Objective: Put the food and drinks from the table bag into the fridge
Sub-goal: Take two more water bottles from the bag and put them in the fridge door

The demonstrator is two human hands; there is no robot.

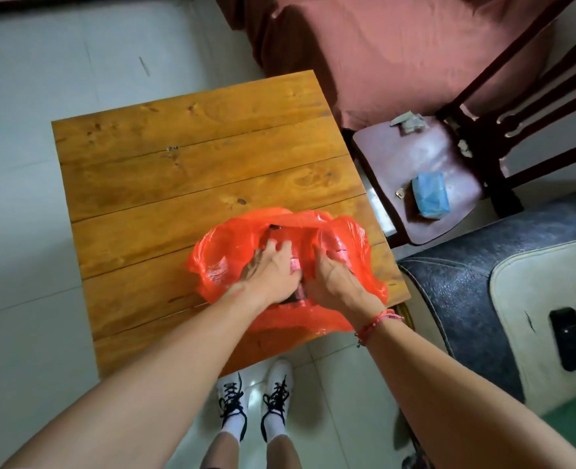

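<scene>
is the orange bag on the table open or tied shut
Open. The orange bag lies on the table with its mouth spread wide, and the left hand and right hand both reach into it.

Two hands [273, 270] [330, 279], one bag [218, 252], one table [195, 147], one chair [408, 154]

Head camera looks steeply down (close) onto table [195, 157]

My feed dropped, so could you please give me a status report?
Left hand, right hand both in red bag on table; grips hidden. Red bag not yet emptied. Nothing blocking.
</scene>
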